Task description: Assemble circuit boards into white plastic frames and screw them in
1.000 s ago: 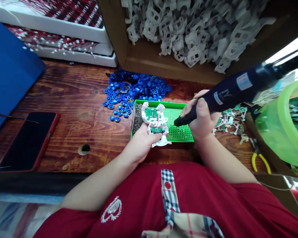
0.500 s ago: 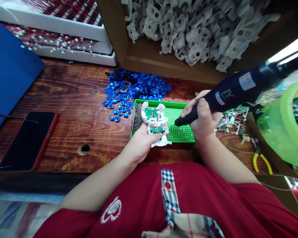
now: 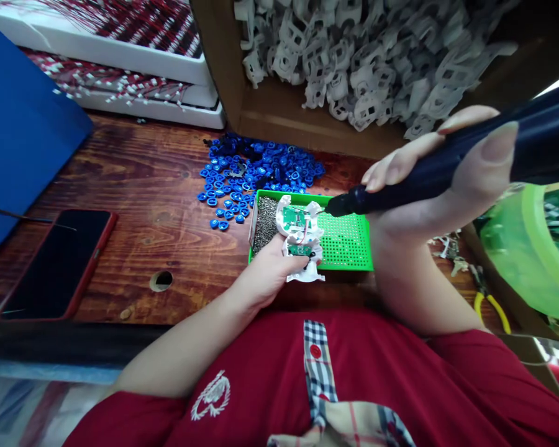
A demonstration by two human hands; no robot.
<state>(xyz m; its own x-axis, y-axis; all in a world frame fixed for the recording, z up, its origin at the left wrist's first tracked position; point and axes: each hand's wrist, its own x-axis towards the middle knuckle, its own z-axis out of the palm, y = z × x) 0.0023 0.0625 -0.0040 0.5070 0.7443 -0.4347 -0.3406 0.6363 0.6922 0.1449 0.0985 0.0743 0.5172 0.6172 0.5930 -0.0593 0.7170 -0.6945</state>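
Note:
A white plastic housing [image 3: 311, 273] with green circuit boards and thin wires is gripped in my left hand [image 3: 271, 268], the thumb lying across its lower board. It is held over a green perforated tray [image 3: 349, 245]. My right hand [image 3: 428, 167] is wrapped round a dark electric screwdriver [image 3: 414, 186], which slants down to the left. The driver's tip is at the upper right of the housing, by the upper board; whether it touches a screw is too small to tell. Many small metal screws [image 3: 265, 226] fill the tray's left end.
Blue plastic pieces [image 3: 261, 164] lie heaped behind the tray. A cardboard box [image 3: 279, 121] of white housings stands at the back. At left are a phone [image 3: 58, 264] and a table hole [image 3: 161, 281]; at right, yellow-handled pliers [image 3: 491, 304] and a green tub [image 3: 517, 248].
The electric screwdriver has come up and round so its tip is now at the housing's upper board instead of over the tray. My left hand still holds the housing.

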